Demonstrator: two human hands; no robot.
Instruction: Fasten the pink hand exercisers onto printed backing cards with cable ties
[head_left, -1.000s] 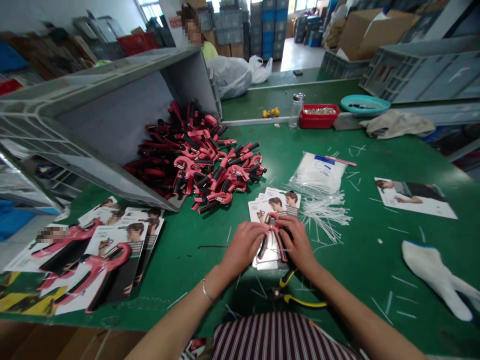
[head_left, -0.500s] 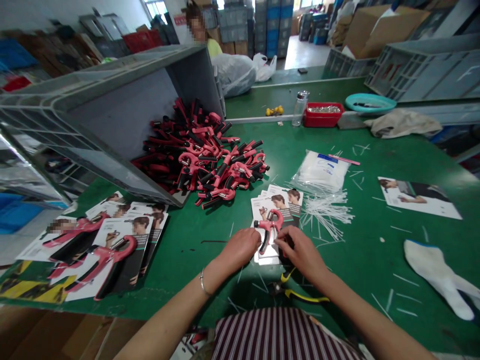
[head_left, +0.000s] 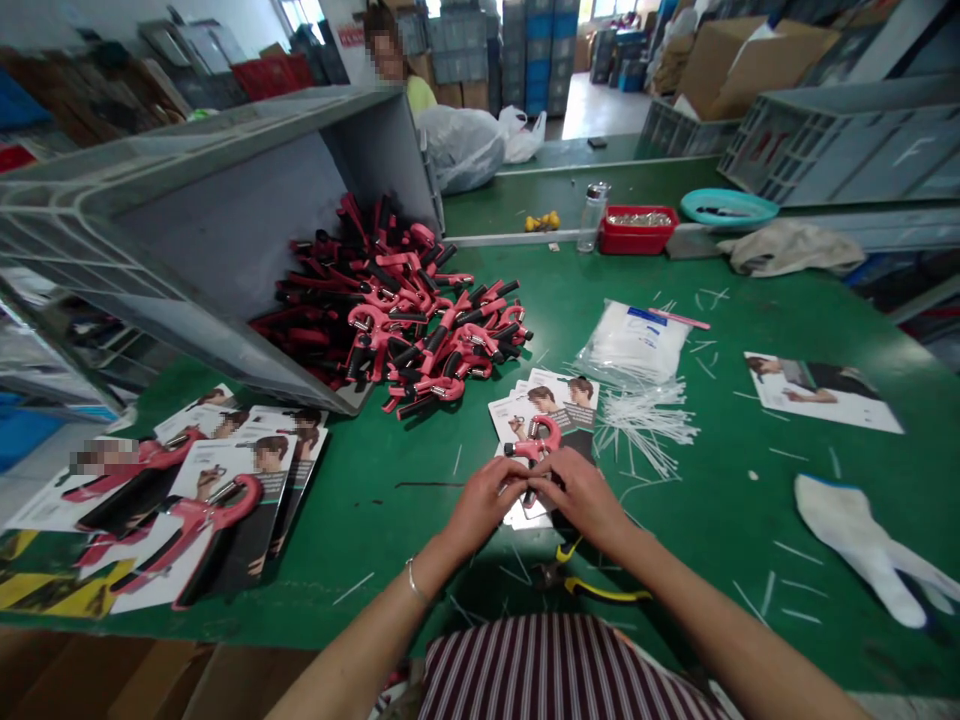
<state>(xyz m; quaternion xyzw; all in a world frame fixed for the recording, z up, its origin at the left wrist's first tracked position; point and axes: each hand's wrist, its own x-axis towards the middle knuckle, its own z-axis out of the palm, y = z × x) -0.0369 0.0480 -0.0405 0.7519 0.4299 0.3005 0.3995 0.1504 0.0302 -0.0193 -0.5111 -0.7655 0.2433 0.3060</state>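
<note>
A pink and black hand grip strengthener lies on a small stack of printed cards in front of me. My left hand and my right hand meet over its handles, fingertips pinched and nearly touching. What they pinch is too small to make out, and the fingers hide the lower handles. Just right of the cards, loose white cable ties fan out below a clear bag of cable ties. Cutting pliers with yellow handles rest below my right hand.
A tipped grey crate spills a heap of grip strengtheners at left. Carded grip strengtheners lie front left. A white glove, single card, red tray and bottle stand right and behind. A person is beyond.
My hands have drawn together over the grip strengthener's handles, closing the gap between them. The whole view has shifted slightly, with things appearing a little farther left.
</note>
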